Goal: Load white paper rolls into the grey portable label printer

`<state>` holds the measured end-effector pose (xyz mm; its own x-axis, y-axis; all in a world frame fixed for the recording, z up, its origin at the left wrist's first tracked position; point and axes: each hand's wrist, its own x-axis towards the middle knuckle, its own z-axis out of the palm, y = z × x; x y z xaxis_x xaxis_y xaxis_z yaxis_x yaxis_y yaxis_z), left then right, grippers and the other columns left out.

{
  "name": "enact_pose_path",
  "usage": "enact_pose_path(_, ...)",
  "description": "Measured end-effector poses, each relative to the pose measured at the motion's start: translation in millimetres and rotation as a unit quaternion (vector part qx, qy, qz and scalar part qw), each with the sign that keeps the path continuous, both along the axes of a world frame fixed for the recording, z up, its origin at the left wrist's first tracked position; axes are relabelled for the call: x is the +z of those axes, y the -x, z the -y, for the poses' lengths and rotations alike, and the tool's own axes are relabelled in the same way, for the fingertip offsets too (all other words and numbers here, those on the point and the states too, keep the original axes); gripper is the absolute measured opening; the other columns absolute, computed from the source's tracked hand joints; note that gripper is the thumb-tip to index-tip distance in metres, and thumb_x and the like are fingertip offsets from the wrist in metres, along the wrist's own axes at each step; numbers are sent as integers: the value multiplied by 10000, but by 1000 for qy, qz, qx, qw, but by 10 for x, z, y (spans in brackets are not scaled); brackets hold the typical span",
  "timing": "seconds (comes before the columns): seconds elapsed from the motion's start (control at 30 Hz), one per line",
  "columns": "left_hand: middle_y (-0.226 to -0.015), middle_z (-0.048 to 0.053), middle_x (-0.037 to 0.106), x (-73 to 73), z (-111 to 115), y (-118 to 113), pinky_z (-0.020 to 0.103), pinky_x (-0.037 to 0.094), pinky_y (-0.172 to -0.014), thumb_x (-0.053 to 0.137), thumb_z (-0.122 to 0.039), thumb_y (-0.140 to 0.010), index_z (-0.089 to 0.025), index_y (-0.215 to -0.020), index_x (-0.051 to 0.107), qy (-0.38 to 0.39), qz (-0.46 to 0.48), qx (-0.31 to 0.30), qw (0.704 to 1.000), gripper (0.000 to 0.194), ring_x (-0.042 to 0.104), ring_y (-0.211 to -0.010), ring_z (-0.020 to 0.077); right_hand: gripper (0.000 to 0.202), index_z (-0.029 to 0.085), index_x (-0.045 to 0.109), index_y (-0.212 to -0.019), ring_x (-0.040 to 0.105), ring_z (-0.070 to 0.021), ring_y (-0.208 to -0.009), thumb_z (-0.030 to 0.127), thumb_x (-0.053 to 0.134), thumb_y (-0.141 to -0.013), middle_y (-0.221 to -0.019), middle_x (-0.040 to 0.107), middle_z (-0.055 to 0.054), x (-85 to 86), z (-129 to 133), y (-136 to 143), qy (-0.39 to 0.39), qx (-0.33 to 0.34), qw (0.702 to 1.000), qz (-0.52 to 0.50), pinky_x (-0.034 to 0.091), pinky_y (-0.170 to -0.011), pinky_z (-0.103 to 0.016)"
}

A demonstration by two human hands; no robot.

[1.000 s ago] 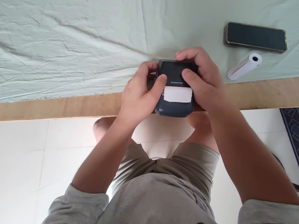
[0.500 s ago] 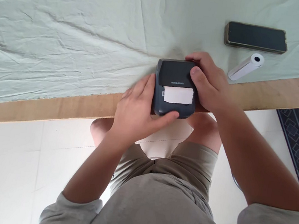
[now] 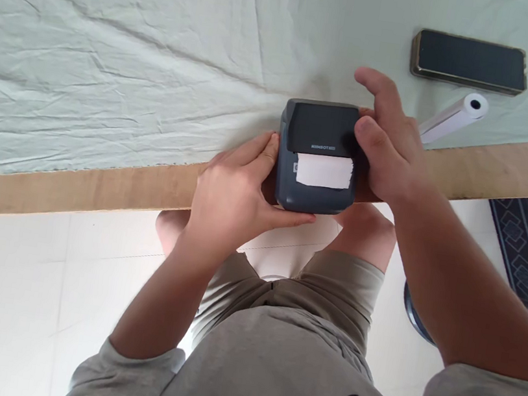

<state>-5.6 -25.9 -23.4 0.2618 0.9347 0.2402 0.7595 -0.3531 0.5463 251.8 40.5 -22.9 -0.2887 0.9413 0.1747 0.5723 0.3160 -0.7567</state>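
Observation:
A dark label printer point(image 3: 314, 195) marked NIIMBOT is held at the front edge of the table, with a white paper strip point(image 3: 324, 171) coming out of its slot. My left hand point(image 3: 235, 194) grips the printer's left side, its thumb along the near edge and its fingers partly hidden. At the right side, my right hand point(image 3: 394, 144) has the thumb against the top corner. Its index finger is lifted off and points away, while another fingertip shows behind the printer. A white paper roll point(image 3: 452, 119) stands tilted in view just right of that hand.
A dark-screened phone point(image 3: 470, 60) in a case lies beyond the roll. Pale green cloth point(image 3: 116, 59) covers the table, wrinkled on the left, with a bare wooden edge point(image 3: 147, 189) in front. Below are my knees and a tiled floor; a patterned dark strip point(image 3: 521, 254) is at right.
My right index finger has lifted away from the printer's far edge. The printer appears slightly farther right and nearer me, and my left thumb lies lower along its near edge.

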Motion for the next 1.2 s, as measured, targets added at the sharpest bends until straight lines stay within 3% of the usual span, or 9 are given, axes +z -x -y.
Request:
enact_pose_path(0.13,-1445,94,815,-9,-14,24,635,655,-1038,986,-809,-699,-302,-1475,747,-13,6,0,1000,957,806,-1199,449,985,300,433,-1654,651,-202,-849,993,405,-953,-990,735,-34,-7,-7,14,6,18,1000,-19,582,-925,-465)
enact_pose_path(0.27,-1313,80,858,-1,-6,43,552,660,-968,669,-870,-966,-286,-1500,724,-9,56,1,998,794,819,-1141,384,993,308,396,-1657,716,-210,-982,958,544,-921,-1250,765,-71,-7,41,7,24,60,997,-38,631,-993,-464)
enact_pose_path(0.33,-1248,64,867,3,-1,43,503,659,-908,490,-786,-1094,-290,-1503,718,1,75,4,997,682,824,-1099,349,963,327,436,-1639,726,-238,-1119,899,653,-896,-1379,734,-88,22,59,-22,30,70,997,-28,638,-1049,-481)
enact_pose_path(0.47,-1302,106,851,-41,-6,32,535,638,-1017,423,-735,-1124,-250,-1556,691,-38,38,13,998,703,805,-1174,379,776,332,634,-1500,678,-269,-1256,803,727,-890,-1517,635,-110,168,39,-54,-7,47,998,32,622,-1106,-515)
enact_pose_path(0.6,-1236,134,851,-76,-17,18,564,640,-997,384,-748,-1113,-204,-1548,708,-41,18,23,999,768,807,-1123,396,726,327,702,-1383,596,-196,-1006,674,889,-773,-1230,628,-98,386,-19,-7,-38,22,998,54,617,-978,-454)
enact_pose_path(0.77,-1223,108,855,-69,-26,28,536,642,-965,396,-734,-1110,-234,-1527,718,-44,23,18,999,727,802,-1107,378,696,348,652,-1374,431,-117,-744,426,955,-752,-835,438,-8,554,-115,37,82,36,995,49,465,-682,-348)
enact_pose_path(0.93,-1198,109,847,-55,-31,42,520,619,-908,411,-729,-1103,-250,-1523,710,-35,16,11,999,704,787,-1066,379,509,243,689,-1294,349,-66,-645,325,903,-840,-688,340,41,602,-148,109,189,-32,980,-49,314,-608,-285)
enact_pose_path(1.1,-1264,141,833,43,-13,-14,543,612,-1004,384,-637,-1102,-171,-1529,700,3,-13,23,1000,707,780,-1149,387,416,236,714,-1234,326,-67,-558,314,835,-843,-653,391,46,775,-52,208,217,-59,973,-50,180,-532,-285)
enact_pose_path(1.2,-1245,157,830,83,-4,-40,559,613,-1016,372,-635,-1100,-139,-1539,698,17,-23,31,999,738,781,-1157,397,329,236,711,-1188,297,-80,-511,336,782,-883,-604,393,49,848,-16,271,202,-96,973,-54,172,-522,-289)
